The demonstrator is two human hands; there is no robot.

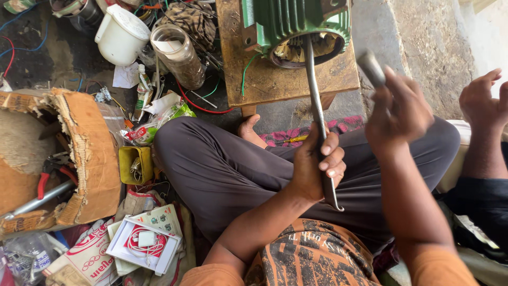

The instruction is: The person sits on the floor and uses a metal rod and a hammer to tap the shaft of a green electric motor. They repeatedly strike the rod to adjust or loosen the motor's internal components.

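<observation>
A green ribbed electric motor (296, 24) lies on a small wooden stool (275, 79), its open end facing me with windings showing. My left hand (317, 167) grips a long grey metal bar (316, 106) whose far tip sits inside the motor's open end. My right hand (399, 114) is raised to the right of the bar, closed on a hammer (370, 68) that looks blurred. My crossed legs in dark trousers lie under both hands.
Another person's hand (481, 98) and dark sleeve are at the right edge. Left of me are a torn cardboard box (90, 153) with pliers, a white jug (120, 34), a clear jar (180, 55), a small yellow box (135, 165), wires and papers.
</observation>
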